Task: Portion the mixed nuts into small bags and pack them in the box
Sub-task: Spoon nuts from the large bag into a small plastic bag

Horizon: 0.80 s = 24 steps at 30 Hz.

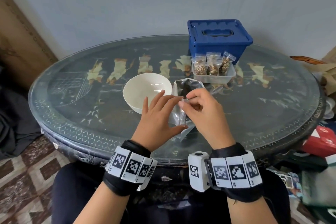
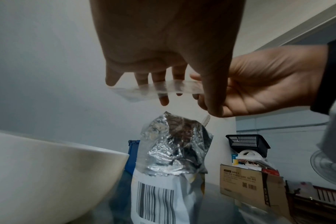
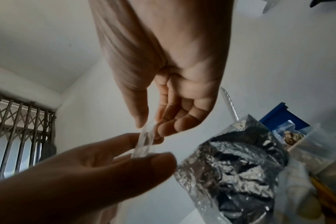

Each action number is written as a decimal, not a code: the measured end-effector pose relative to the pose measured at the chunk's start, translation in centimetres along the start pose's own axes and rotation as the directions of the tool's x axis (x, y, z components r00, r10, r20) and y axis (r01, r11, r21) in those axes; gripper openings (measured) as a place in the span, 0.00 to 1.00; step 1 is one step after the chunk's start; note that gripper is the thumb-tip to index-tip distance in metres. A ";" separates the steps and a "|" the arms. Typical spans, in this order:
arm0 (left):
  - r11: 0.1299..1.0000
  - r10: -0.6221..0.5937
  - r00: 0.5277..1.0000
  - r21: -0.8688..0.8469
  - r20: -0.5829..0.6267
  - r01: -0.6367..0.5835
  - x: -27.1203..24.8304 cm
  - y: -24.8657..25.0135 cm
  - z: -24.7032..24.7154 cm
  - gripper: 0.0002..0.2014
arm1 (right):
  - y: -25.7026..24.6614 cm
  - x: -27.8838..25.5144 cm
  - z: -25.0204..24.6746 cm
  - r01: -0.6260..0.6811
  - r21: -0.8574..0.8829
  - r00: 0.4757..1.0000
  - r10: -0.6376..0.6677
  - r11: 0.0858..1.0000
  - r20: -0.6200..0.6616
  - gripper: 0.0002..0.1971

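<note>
Item: empty small bag [image 1: 181, 114], above the foil nut pouch [image 1: 189, 87]. I pinch it with both hands, left hand [image 1: 160, 114] and right hand [image 1: 203, 109], likely to open its mouth for filling.

A round dark table [image 1: 72, 100] with a glass top and painted pale figures [image 1: 116, 71] stands against a plain grey wall [image 1: 127, 2]. A cardboard carton [image 2: 253, 191] sits off to one side, with a black plastic basket [image 2: 247, 142] above it. A folding metal window grille [image 3: 21, 133] shows too.
</note>
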State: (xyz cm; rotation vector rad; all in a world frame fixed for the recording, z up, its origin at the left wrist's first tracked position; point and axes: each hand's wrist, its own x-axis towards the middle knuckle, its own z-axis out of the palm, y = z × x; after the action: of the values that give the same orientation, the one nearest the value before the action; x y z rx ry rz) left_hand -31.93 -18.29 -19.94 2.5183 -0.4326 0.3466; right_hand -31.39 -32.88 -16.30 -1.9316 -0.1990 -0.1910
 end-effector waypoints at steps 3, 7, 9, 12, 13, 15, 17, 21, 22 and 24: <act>1.000 -0.007 0.999 -0.031 -0.050 0.006 0.0 -0.1 0.2 0.36 | 0.0 -0.2 -0.2 -0.037 0.033 0.999 0.036 0.999 0.036 0.05; 0.997 -0.022 0.997 -0.073 -0.078 0.017 0.1 -0.2 0.4 0.38 | 0.1 -0.5 -0.5 -0.045 0.058 0.991 0.037 0.997 0.131 0.05; 0.996 -0.025 0.996 -0.086 -0.084 0.018 0.1 -0.2 0.3 0.38 | 0.3 -0.6 -0.5 -0.024 0.006 0.984 0.023 1.000 0.177 0.09; 0.996 -0.021 0.996 -0.086 -0.082 0.014 0.1 -0.2 0.3 0.38 | 0.4 -0.5 -0.4 -0.040 -0.052 0.976 0.050 0.998 0.212 0.09; 0.996 -0.020 0.997 -0.087 -0.072 0.014 0.1 -0.2 0.2 0.39 | 0.4 -0.5 -0.4 -0.049 -0.052 0.976 0.059 0.997 0.209 0.09; 0.997 -0.006 0.999 -0.081 -0.039 0.003 0.3 -0.3 0.0 0.42 | 0.2 -0.4 -0.4 -0.059 -0.034 0.979 0.064 0.998 0.193 0.10; 0.998 0.053 0.999 -0.020 -0.011 -0.053 0.5 -0.7 -0.3 0.42 | 0.1 -0.3 -0.4 -0.038 -0.057 0.982 0.048 0.998 0.181 0.09; 0.989 0.147 0.989 0.027 -0.016 -0.147 1.2 -1.3 -0.6 0.33 | 0.1 -0.3 -0.4 -0.026 -0.108 0.987 0.042 0.994 0.156 0.07; 0.987 0.161 0.987 0.028 -0.021 -0.160 1.3 -1.4 -0.6 0.32 | 0.1 -0.4 -0.4 -0.026 -0.106 0.988 0.042 0.994 0.150 0.07; 0.983 0.184 0.983 0.030 -0.021 -0.184 1.3 -1.4 -0.6 0.32 | -0.1 -0.4 -0.4 -0.023 -0.105 0.989 0.038 0.994 0.140 0.06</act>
State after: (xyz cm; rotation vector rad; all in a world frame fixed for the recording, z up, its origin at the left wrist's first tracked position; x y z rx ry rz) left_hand -30.26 -17.14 -19.68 2.5047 -0.6579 0.4560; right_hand -31.79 -33.22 -16.15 -2.0519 -0.2577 -0.0442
